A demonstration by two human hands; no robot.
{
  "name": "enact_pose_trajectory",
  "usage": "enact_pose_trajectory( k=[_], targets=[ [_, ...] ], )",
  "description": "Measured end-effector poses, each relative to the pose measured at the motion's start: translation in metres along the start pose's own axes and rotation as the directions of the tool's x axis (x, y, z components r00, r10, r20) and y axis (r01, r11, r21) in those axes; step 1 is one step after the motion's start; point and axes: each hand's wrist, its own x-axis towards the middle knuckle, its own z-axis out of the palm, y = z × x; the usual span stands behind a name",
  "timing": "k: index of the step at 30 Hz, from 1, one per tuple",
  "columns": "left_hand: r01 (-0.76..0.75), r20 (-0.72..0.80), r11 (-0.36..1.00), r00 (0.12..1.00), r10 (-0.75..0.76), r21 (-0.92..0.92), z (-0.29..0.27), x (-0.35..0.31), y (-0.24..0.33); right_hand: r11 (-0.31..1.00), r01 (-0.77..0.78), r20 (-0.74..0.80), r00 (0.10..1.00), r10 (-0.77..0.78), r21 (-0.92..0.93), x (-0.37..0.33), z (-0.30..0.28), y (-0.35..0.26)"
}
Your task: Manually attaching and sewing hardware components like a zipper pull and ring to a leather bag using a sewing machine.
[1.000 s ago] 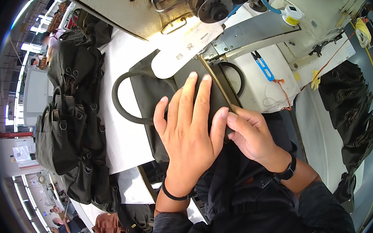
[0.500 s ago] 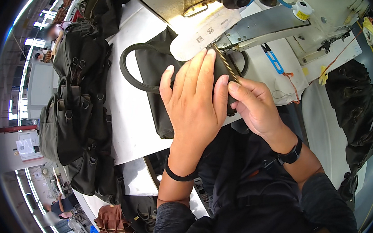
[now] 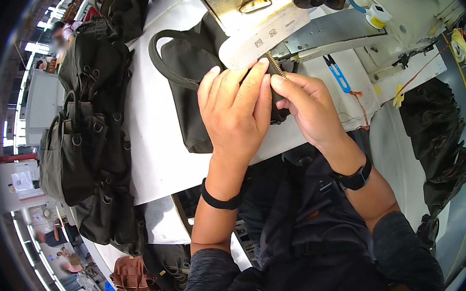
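Observation:
A dark olive bag [image 3: 194,127] lies on the white worktop, with its rounded handle [image 3: 162,63] standing out to the left. Part of it sits under the sewing machine [image 3: 325,33]. Flat on the bag's edge rests my left hand [image 3: 233,112], its long fingers stretched toward the machine's needle area. My right hand [image 3: 315,109] pinches the near end of a brass-toothed zipper [image 3: 275,64] between thumb and fingers. A pale plate on the machine hides some of the bag, and the needle itself cannot be made out.
Several dark olive bags [image 3: 86,162] are heaped along the left side, with brown bags [image 3: 137,284] below them. Blue thread snips [image 3: 338,74] lie right of the machine arm. More dark bags [image 3: 435,132] hang at far right. People stand in the left background.
Both hands and the bag have moved forward toward the machine. Less of the zipper shows between the machine and my right hand. The whole view has shifted slightly.

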Motion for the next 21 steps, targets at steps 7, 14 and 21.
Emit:
enact_pose_trajectory(
  k=[7, 14, 21],
  targets=[
    [-0.011, -0.067, 0.992, 0.998, 0.002, -0.126, 0.003, 0.0, -0.009, 0.989, -0.021, -0.016, 1.0, 0.019, -0.148, 0.018, -0.001, -0.006],
    [0.141, 0.084, 0.971, 0.988, -0.127, -0.196, -0.004, -0.024, 0.008, 0.953, -0.04, -0.039, 0.999, 0.03, -0.299, 0.025, 0.001, -0.015],
    [0.163, -0.073, 0.986, 0.984, -0.165, -0.026, 0.016, -0.017, 0.012, 0.917, -0.015, 0.02, 0.999, 0.026, -0.398, 0.023, -0.009, -0.027]
  ],
)
